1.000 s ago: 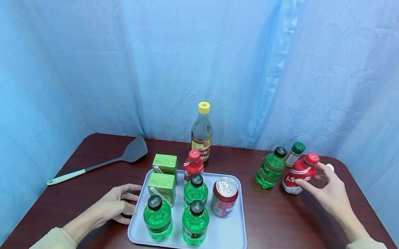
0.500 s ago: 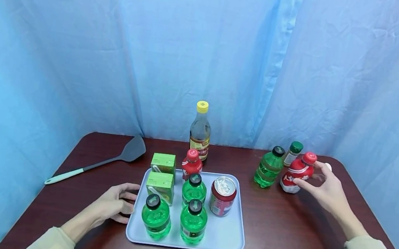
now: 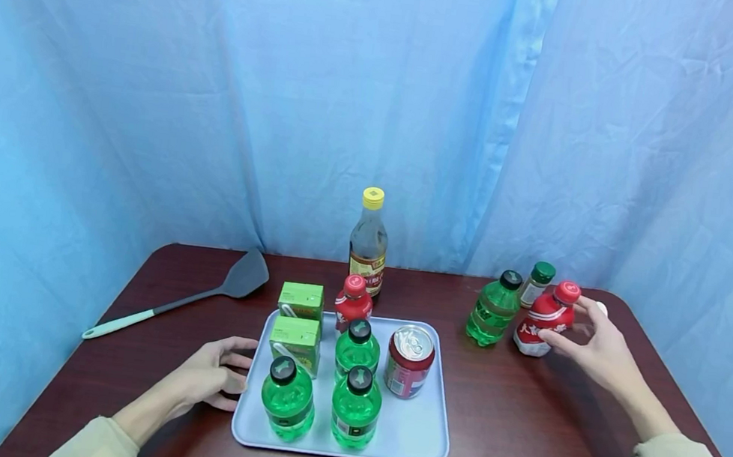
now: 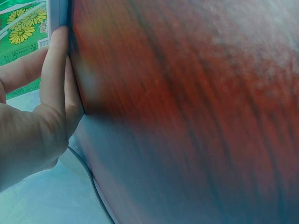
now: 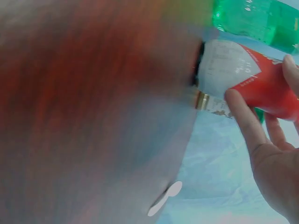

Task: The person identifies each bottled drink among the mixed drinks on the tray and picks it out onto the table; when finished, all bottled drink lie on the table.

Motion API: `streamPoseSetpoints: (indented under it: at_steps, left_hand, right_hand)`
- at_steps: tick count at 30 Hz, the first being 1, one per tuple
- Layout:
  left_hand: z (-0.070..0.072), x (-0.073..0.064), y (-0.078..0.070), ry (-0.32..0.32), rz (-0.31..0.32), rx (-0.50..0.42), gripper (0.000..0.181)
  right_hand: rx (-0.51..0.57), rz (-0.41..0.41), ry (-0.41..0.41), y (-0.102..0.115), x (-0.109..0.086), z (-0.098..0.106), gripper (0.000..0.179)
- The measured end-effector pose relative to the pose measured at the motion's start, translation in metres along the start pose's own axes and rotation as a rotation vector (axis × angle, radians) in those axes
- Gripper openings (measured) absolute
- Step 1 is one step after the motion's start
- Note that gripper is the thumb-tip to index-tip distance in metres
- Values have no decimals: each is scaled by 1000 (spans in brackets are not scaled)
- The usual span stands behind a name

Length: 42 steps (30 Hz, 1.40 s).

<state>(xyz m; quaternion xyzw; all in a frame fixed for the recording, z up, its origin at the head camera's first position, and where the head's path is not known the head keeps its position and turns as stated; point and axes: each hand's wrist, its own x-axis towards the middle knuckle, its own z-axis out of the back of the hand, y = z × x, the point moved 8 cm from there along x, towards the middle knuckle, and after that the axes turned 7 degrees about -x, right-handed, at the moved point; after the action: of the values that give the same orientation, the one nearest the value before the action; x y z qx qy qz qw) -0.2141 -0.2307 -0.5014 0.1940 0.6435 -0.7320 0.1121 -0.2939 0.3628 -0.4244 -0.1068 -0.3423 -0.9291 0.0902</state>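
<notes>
My right hand (image 3: 603, 353) holds a small red-and-white drink bottle (image 3: 542, 320) upright at the table's right rear, thumb in front and fingers behind. In the right wrist view, the thumb and a finger lie along the bottle's red body (image 5: 271, 93). A green-drink bottle (image 3: 494, 311) stands to its left, and a green-capped spice jar (image 3: 534, 289) behind. My left hand (image 3: 210, 375) has its fingers at the left rim of a pale blue tray (image 3: 417, 438). On the tray are several green bottles (image 3: 289, 401), two green drink cartons (image 3: 297, 337), a red can (image 3: 407, 373) and another red bottle (image 3: 354, 306).
Behind the tray stands a yellow-capped sauce bottle (image 3: 368, 247). A grey spatula (image 3: 245, 276) with a mint handle lies at the left. Near the table's right edge lies a white spoon (image 5: 164, 198). Blue curtains (image 3: 353, 106) hang around the back and sides.
</notes>
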Motion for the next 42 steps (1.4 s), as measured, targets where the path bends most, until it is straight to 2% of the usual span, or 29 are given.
streamPoseSetpoints:
  at_steps: [3, 6, 10, 14, 18, 21, 25, 27, 31, 36, 42]
  left_hand:
    - [-1, -1, 0, 3, 2, -5, 72]
    - [-1, -2, 0, 3, 5, -8, 73]
    - [0, -1, 0, 5, 3, -6, 72]
    - [0, 0, -1, 9, -2, -8, 73]
    - [0, -1, -1, 11, 0, -1, 73]
    - [0, -1, -1, 8, 2, 5, 73]
    - [0, -2, -1, 5, -2, 5, 73]
    - [0, -2, -2, 9, -6, 5, 73]
    - [0, -2, -2, 11, -9, 9, 72]
    - [-1, -2, -3, 13, -7, 9, 73]
    - [-1, -2, -3, 19, -4, 9, 72]
  right_hand:
    - [-54, 11, 5, 3, 1, 3, 81]
    - [-79, 29, -26, 8, 0, 6, 80]
    - [-37, 66, -133, 19, -3, 16, 80]
    - [14, 105, -226, 36, -8, 30, 90]
    - [64, 143, -272, 64, -14, 39, 99]
    - [146, 256, -290, 102, -21, 42, 108]
    - [315, 448, -262, 157, -34, 39, 108]
    - [395, 520, -231, 176, -39, 35, 105]
    - [500, 586, -166, 199, -46, 23, 106]
    - [515, 594, -113, 222, -51, 9, 103]
    - [542, 663, -40, 244, -57, -13, 101]
